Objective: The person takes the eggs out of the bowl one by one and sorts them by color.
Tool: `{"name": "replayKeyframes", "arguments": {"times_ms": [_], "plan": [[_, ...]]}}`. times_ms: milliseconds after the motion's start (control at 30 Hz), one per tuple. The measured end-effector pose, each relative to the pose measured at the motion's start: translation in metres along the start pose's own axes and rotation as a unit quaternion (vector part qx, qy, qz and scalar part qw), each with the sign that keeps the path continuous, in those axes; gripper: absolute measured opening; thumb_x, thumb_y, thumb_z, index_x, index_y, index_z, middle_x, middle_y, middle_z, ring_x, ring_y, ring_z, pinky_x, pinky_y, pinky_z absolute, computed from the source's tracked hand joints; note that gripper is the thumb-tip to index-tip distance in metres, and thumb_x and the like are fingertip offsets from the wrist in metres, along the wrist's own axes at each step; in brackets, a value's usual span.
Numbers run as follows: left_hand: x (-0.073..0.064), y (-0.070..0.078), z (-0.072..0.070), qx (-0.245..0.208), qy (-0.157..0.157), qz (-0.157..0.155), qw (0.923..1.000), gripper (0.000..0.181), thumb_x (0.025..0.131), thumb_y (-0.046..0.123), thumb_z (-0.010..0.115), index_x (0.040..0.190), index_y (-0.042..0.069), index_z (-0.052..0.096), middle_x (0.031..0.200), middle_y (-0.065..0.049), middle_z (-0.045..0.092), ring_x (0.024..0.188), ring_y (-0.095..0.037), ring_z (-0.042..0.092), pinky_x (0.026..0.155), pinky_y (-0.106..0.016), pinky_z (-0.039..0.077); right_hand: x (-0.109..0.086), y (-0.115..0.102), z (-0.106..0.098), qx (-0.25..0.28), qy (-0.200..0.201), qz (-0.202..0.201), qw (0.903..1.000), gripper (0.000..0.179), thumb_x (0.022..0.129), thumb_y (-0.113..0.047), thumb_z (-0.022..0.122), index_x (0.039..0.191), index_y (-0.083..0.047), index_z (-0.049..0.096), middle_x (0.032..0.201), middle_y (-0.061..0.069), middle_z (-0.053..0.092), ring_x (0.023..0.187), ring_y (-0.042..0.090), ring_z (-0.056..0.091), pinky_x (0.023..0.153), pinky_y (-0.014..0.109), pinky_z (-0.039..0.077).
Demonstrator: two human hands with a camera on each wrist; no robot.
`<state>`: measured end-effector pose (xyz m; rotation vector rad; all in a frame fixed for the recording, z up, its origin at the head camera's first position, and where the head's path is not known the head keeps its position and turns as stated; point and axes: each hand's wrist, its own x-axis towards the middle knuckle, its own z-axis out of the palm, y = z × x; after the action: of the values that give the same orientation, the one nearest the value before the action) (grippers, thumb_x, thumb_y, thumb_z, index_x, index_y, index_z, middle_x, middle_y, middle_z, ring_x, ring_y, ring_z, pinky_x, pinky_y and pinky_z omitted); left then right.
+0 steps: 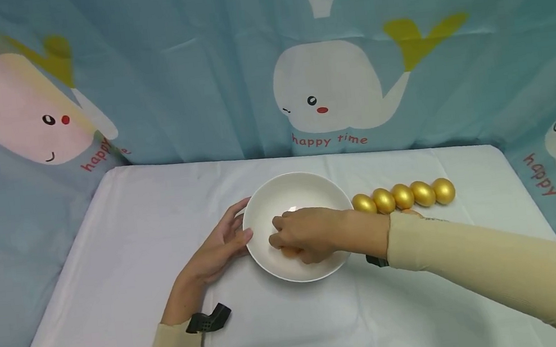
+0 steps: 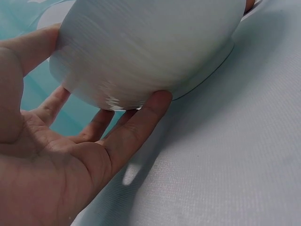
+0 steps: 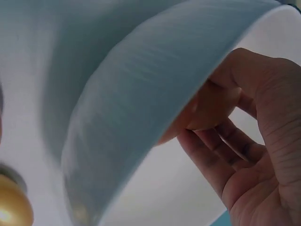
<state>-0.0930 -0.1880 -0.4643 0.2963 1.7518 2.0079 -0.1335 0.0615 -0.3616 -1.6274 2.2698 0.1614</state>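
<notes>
A white bowl (image 1: 265,197) stands on the white-covered table. My left hand (image 1: 219,247) holds it by the left side, with the thumb at the rim and the fingers (image 2: 136,125) spread against the outer wall. My right hand (image 1: 309,232) reaches down inside the bowl from the right. Between its thumb and fingers it holds a brown egg (image 3: 216,106). A second brown egg (image 3: 175,129) shows beside that one in the right wrist view, partly hidden by the bowl's wall.
Several golden eggs (image 1: 403,196) lie in a row to the right of the bowl. Just in front of them, a brown egg (image 1: 411,213) is mostly covered by my right sleeve (image 1: 448,240). A blue curtain (image 1: 229,99) with whales hangs at the table's back edge.
</notes>
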Motion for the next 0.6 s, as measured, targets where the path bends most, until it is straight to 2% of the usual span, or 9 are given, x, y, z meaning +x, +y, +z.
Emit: {"name": "replayKeyframes", "arguments": {"times_ms": [200,400,600], "plan": [[0.001,0.001,0.002,0.001,0.006,0.003,1.0000,0.071,0.108,0.015,0.058,0.167,0.026,0.020,0.168,-0.019,0.031,0.131,-0.017,0.063,0.099,-0.039,0.060,-0.010,0.004,-0.003,0.040,0.027,0.011,0.9988,0.014,0.098,-0.013,0.068,0.111,-0.018,0.066,0.101,0.000,0.059,0.093,0.018,0.059,0.081,0.027,0.050],[0.001,0.002,0.002,0.004,0.006,0.001,1.0000,0.071,0.108,0.015,0.058,0.167,0.026,0.020,0.168,-0.019,0.032,0.129,-0.017,0.065,0.098,-0.039,0.060,-0.018,0.005,-0.008,0.060,0.045,0.002,0.9971,0.018,0.092,-0.008,0.070,0.107,-0.016,0.065,0.096,0.000,0.058,0.086,0.017,0.057,0.078,0.026,0.049],[0.001,0.000,0.003,0.006,0.005,0.001,1.0000,0.071,0.108,0.016,0.058,0.168,0.026,0.020,0.167,-0.019,0.033,0.129,-0.017,0.066,0.098,-0.038,0.061,-0.029,0.005,-0.008,0.105,0.066,0.012,0.9922,0.040,0.090,-0.007,0.071,0.128,-0.018,0.062,0.103,-0.001,0.061,0.091,0.016,0.059,0.084,0.029,0.051]]}}
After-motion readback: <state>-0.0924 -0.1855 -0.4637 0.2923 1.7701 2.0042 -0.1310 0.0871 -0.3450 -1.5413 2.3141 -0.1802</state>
